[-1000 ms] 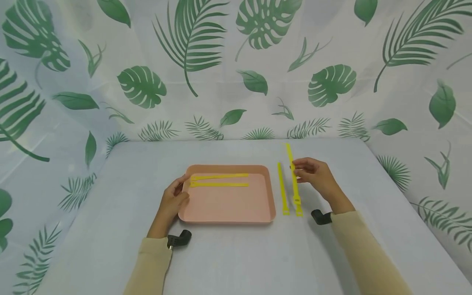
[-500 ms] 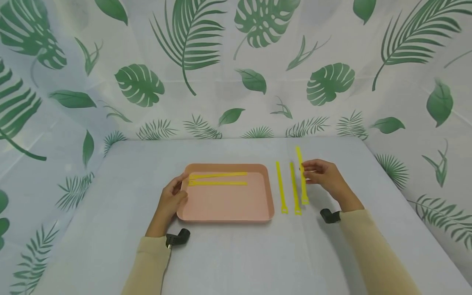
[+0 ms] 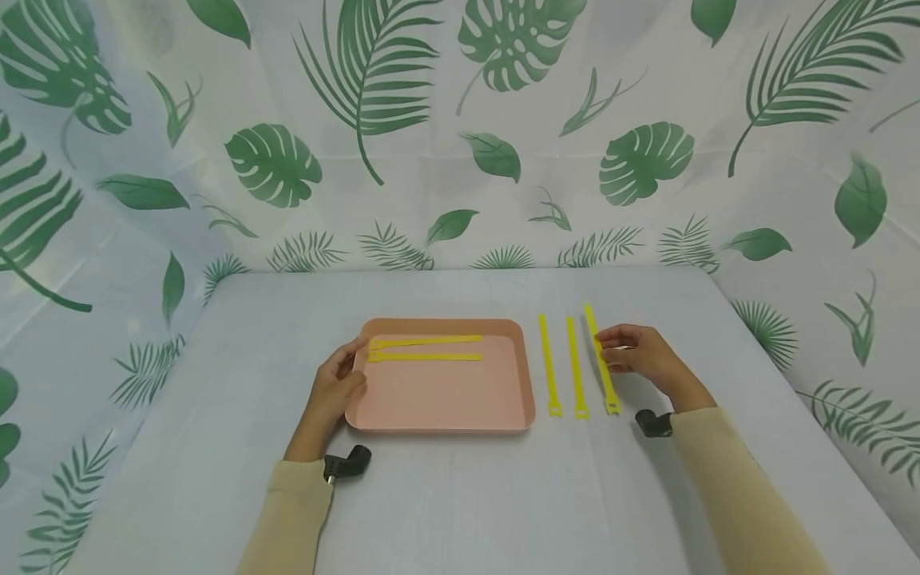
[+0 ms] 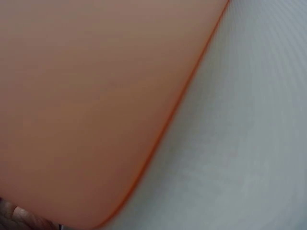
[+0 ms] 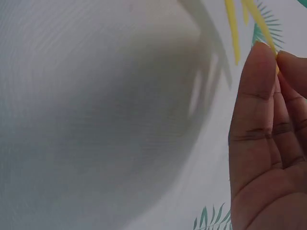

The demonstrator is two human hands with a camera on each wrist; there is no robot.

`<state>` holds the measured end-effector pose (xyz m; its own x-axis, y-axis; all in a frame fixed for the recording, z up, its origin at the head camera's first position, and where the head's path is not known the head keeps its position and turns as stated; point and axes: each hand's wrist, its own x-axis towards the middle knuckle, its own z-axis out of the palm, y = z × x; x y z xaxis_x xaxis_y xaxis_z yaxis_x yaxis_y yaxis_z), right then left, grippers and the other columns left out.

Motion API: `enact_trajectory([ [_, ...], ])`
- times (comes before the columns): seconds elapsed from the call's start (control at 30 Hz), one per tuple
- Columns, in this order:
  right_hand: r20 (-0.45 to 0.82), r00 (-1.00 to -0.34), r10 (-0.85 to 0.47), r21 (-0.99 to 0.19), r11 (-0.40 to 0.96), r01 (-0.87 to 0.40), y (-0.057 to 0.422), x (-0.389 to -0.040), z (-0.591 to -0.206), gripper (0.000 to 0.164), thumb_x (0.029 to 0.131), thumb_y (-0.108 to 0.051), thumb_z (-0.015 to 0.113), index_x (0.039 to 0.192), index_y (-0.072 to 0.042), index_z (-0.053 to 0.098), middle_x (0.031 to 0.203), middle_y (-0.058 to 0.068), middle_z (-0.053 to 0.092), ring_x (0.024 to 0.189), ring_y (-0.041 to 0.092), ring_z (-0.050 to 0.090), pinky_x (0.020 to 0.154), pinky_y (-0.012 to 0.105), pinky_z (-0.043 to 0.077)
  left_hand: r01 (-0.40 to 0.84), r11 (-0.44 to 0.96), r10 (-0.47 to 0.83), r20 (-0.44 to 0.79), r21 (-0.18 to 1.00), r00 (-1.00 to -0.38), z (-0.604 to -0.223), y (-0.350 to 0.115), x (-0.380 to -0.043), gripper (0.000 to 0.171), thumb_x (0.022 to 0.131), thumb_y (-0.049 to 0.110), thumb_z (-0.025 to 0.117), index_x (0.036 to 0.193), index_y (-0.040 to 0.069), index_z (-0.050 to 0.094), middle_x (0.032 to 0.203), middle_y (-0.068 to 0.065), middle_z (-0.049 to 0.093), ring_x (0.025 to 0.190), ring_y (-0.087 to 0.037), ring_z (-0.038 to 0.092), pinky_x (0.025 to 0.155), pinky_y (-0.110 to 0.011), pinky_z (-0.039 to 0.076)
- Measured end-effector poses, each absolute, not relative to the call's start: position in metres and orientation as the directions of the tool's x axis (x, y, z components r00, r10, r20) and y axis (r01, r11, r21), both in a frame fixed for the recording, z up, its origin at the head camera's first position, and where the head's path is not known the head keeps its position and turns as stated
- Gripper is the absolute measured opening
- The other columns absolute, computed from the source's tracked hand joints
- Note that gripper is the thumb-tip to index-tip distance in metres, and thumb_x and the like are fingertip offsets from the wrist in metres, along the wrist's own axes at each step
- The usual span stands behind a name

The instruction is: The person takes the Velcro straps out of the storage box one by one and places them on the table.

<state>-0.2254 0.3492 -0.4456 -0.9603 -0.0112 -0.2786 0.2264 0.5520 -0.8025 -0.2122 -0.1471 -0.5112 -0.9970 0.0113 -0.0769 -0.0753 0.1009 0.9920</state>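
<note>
In the head view, my left hand (image 3: pixel 335 391) grips the left rim of a shallow pink tray (image 3: pixel 438 403). Two yellow hook-and-loop cable ties, an upper tie (image 3: pixel 431 342) and a lower tie (image 3: pixel 431 358), lie lengthwise near the tray's far side. To the right of the tray my right hand (image 3: pixel 640 353) pinches a yellow cable tie (image 3: pixel 608 391) between thumb and fingertips, its slotted head toward me. The right wrist view shows the tie (image 5: pixel 260 21) at the fingertips. Only a bit of the left hand (image 4: pixel 24 219) appears in the left wrist view.
Between the tray and my right hand, two more yellow ties, one nearer the tray (image 3: pixel 549 363) and one beside it (image 3: pixel 576 367), lie side by side on the white table (image 3: pixel 460 503). A leaf-printed sheet (image 3: pixel 424 184) rises behind and along both sides.
My right hand has carried its cable tie rightward, away from another tie it overlapped a second ago, and lowered it toward the table. The left hand and tray have stayed put.
</note>
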Motion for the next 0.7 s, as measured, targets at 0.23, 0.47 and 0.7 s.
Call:
enact_trajectory([
  [0.23,-0.318,-0.948,-0.002,-0.776,0.574,0.259,0.3531,-0.2262,-0.4524,0.042,0.100,-0.002,0.071,0.138,0.012,0.060,0.115,0.017,0.068,0.088,0.015,0.068,0.077,0.025,0.063,-0.068,0.097,0.019,-0.070,0.993,-0.997,-0.5118,-0.1475,-0.2129,0.073,0.089,-0.009,0.051,0.160,0.003,0.049,0.169,-0.016,0.041,0.155,-0.032,0.041,0.107,-0.012,0.044],
  [0.47,-0.335,-0.942,0.019,-0.744,0.607,0.277,0.3517,-0.2253,-0.4535,0.038,0.100,0.000,0.070,0.134,0.013,0.061,0.109,0.015,0.065,0.085,0.017,0.066,0.073,0.024,0.062,-0.073,0.098,0.010,-0.074,0.993,-0.997,-0.5114,-0.1470,-0.2116,0.072,0.089,-0.009,0.051,0.160,0.004,0.050,0.169,-0.015,0.041,0.156,-0.033,0.041,0.127,-0.044,0.035],
  [0.7,-0.338,-0.941,0.017,-0.729,0.628,0.273,0.3517,-0.2254,-0.4551,0.035,0.099,0.001,0.070,0.131,0.013,0.063,0.106,0.014,0.063,0.085,0.018,0.065,0.072,0.025,0.062,-0.078,0.096,0.007,-0.079,0.992,-0.997,-0.5103,-0.1467,-0.2106,0.072,0.089,-0.008,0.052,0.159,0.004,0.050,0.169,-0.016,0.041,0.156,-0.033,0.040,0.128,-0.044,0.034],
])
